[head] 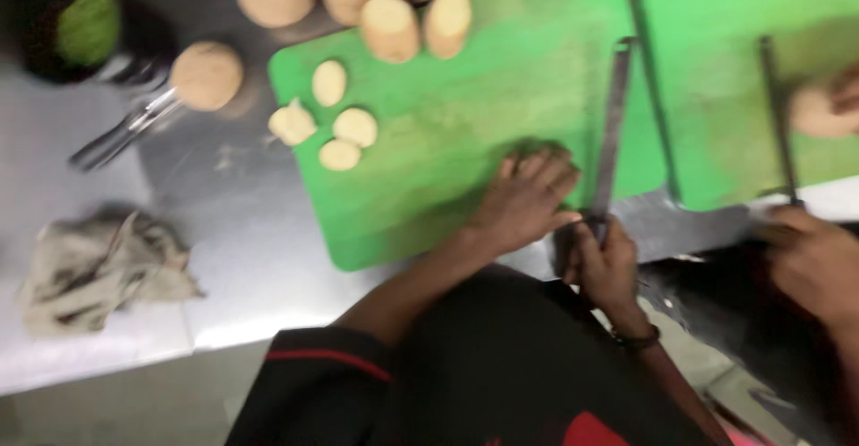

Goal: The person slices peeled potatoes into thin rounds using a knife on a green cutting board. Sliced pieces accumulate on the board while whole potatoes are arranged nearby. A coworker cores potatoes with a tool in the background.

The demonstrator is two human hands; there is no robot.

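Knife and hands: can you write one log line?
left hand: flat on green board | right hand: holding knife | peeled pieces: on board

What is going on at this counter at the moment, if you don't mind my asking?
A person is cutting peeled potatoes on a green cutting board. The left hand lies flat on the board, and the right hand grips a long knife. Cut pieces lie at the board's left. A co-worker's hand holds another knife on the neighbouring board.

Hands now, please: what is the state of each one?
Left hand: open, flat on the green cutting board.
Right hand: closed on the knife handle.
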